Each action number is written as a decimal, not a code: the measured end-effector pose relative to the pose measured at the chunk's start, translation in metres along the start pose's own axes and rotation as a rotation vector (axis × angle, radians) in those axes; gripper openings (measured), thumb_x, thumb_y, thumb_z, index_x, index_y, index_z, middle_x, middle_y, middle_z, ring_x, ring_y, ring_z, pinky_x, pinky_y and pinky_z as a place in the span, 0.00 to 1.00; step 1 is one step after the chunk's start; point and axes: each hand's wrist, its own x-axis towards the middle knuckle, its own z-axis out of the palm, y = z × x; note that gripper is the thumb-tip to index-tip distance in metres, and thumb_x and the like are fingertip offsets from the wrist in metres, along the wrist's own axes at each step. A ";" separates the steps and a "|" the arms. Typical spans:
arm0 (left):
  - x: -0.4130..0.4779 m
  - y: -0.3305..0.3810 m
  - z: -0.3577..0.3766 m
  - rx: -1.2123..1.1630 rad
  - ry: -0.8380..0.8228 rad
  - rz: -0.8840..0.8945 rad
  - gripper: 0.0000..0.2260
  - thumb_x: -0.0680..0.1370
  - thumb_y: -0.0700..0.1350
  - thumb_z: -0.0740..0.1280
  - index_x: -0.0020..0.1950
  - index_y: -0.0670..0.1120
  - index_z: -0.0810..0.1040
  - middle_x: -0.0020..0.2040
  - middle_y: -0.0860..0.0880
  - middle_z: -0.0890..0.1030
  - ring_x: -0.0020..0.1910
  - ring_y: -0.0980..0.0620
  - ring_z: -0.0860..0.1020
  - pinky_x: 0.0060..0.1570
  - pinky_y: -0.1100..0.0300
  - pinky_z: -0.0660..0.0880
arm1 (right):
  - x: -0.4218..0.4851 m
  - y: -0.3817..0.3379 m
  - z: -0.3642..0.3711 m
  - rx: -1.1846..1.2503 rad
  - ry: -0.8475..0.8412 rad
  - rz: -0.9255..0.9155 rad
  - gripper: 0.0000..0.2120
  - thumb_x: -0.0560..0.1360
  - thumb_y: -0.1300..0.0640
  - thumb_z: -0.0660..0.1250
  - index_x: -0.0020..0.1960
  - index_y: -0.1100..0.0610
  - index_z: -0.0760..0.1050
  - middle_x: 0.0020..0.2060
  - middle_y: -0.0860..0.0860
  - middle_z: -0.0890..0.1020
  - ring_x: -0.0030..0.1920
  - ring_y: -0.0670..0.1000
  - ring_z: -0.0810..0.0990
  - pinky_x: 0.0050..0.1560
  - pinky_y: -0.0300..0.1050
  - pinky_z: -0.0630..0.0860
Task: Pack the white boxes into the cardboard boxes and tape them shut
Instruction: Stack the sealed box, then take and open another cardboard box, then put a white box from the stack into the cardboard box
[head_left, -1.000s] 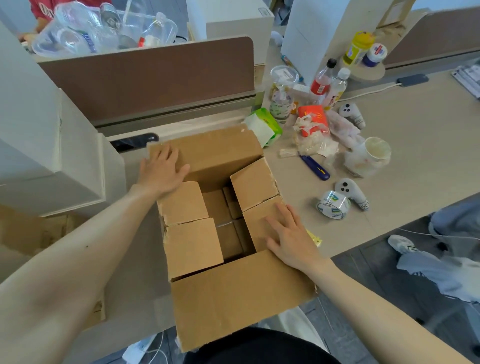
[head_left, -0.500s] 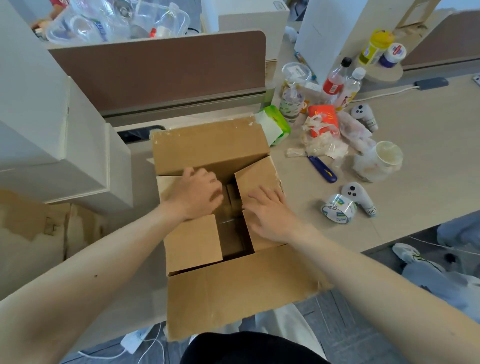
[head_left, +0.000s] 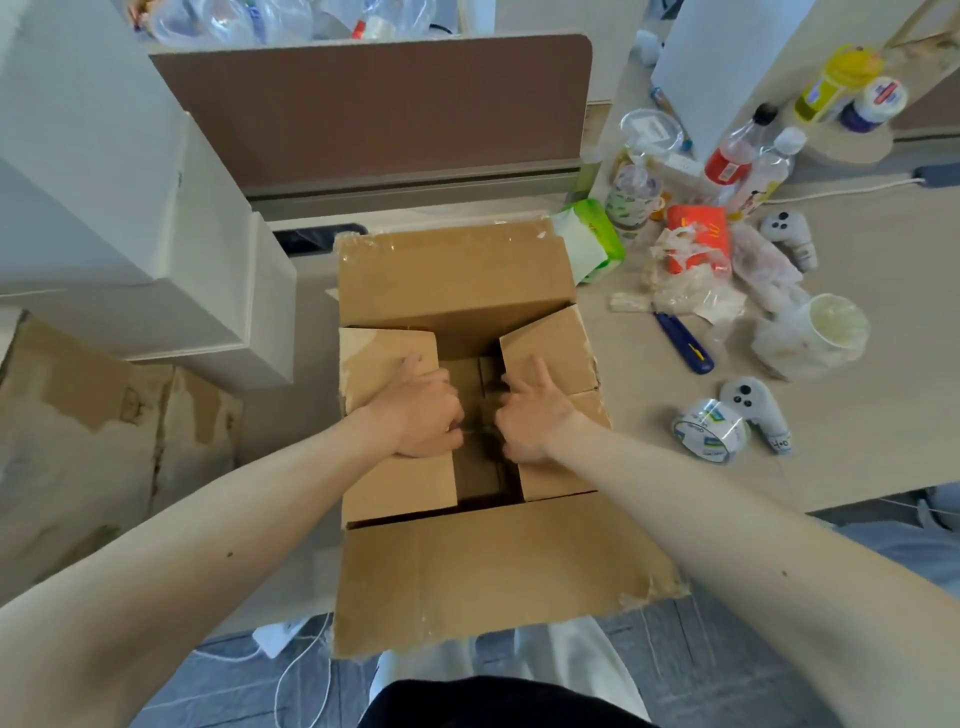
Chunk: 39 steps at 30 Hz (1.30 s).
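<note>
An open cardboard box (head_left: 493, 571) stands at the desk's near edge, its far and near flaps spread out. My left hand (head_left: 421, 415) lies on the left inner flap (head_left: 374, 358), fingers curled over its inner edge. My right hand (head_left: 530, 415) holds the inner edge of the right inner flap (head_left: 550, 338), with the forefinger stretched along the flap. Between the flaps there is a dark gap showing brown cardboard inside. Large white boxes (head_left: 130, 208) are stacked to the left of the box. A roll of tape (head_left: 709, 431) lies on the desk to the right.
Right of the box lie a blue utility knife (head_left: 680, 343), two white controllers (head_left: 758, 415), a paper cup (head_left: 831, 332), a green tissue pack (head_left: 587, 239), wrappers and bottles. A brown divider (head_left: 374, 109) stands behind. Worn flattened cardboard (head_left: 104, 405) lies at left.
Both hands have moved inward from the outer parts of the box to the inner edges of the side flaps, and their fingers have curled over those edges.
</note>
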 end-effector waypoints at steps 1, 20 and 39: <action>-0.004 0.000 -0.003 -0.003 0.036 0.003 0.17 0.80 0.56 0.55 0.43 0.54 0.82 0.43 0.55 0.78 0.57 0.53 0.71 0.70 0.39 0.53 | -0.002 0.001 -0.005 0.002 0.029 -0.011 0.16 0.77 0.42 0.61 0.58 0.48 0.79 0.66 0.51 0.75 0.77 0.57 0.57 0.72 0.72 0.39; -0.119 -0.056 -0.060 -0.106 0.089 -0.482 0.16 0.76 0.56 0.67 0.63 0.59 0.73 0.59 0.56 0.72 0.65 0.52 0.70 0.70 0.41 0.55 | -0.107 0.083 -0.039 -0.144 0.365 0.233 0.16 0.74 0.50 0.64 0.60 0.46 0.78 0.64 0.54 0.73 0.72 0.59 0.61 0.70 0.72 0.43; -0.102 -0.051 0.009 -0.634 -0.004 -0.540 0.34 0.80 0.39 0.65 0.79 0.59 0.51 0.79 0.52 0.58 0.73 0.47 0.67 0.66 0.53 0.70 | -0.081 0.074 0.060 0.594 0.278 0.390 0.28 0.82 0.41 0.52 0.78 0.51 0.52 0.75 0.55 0.60 0.73 0.59 0.64 0.72 0.55 0.62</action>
